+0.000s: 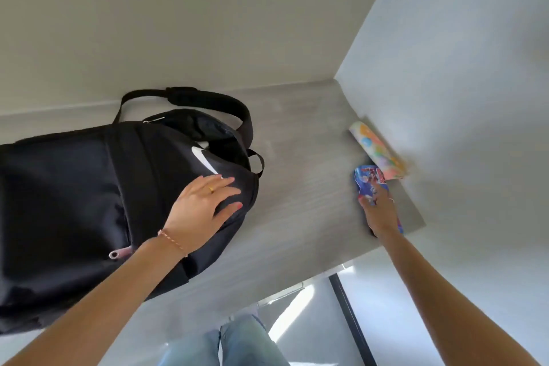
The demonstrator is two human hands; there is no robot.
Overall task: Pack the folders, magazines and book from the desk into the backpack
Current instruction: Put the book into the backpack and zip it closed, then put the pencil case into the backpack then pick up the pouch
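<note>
A black backpack [89,202] lies on the grey desk [303,187], its top opening towards the wall. My left hand [205,205] rests flat on its upper front with the fingers spread. At the desk's right edge, by the side wall, my right hand [378,212] grips a blue magazine with a cartoon cover [370,183], lifted off the surface and curling. Behind it a pastel folder with coloured dots [375,151] leans against the wall. No book is in view.
White walls close the desk at the back and on the right. The desk's front edge runs diagonally to the lower left. Below it are my jeans [237,342] and a dark vertical bar [353,321] over a pale floor.
</note>
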